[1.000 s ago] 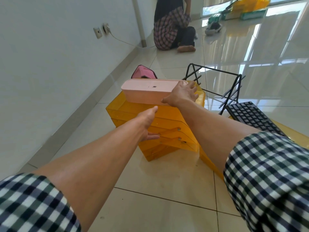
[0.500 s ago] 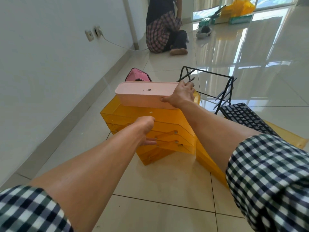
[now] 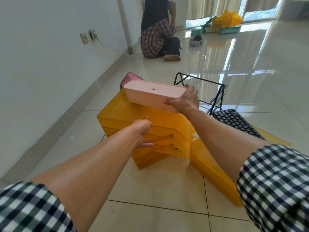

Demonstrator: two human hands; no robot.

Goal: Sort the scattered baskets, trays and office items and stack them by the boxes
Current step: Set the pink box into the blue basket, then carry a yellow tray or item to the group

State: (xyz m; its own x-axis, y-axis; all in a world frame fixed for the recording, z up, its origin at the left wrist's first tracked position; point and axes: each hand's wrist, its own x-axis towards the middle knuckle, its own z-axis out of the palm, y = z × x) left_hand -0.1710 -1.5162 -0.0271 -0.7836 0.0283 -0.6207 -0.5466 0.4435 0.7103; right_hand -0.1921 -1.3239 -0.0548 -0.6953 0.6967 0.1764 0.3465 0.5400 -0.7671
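A stack of orange translucent trays stands on the tiled floor in the middle of the view. A long pink plastic basket lies upside down and tilted on top of the stack. My right hand grips the basket's right end, thumb on its near side. My left hand is against the front edge of the orange trays, fingers curled over one tray and thumb below it. Another orange tray lies on the floor under my right forearm.
A black wire rack stands behind the stack, a black keyboard to its right. A darker pink item peeks out behind the basket. A person sits by the wall farther back, near boxes and yellow bags.
My right hand has lifted and tilted the pink basket's right end on the stack. My left hand went from flat against the orange trays to gripping their front edge.
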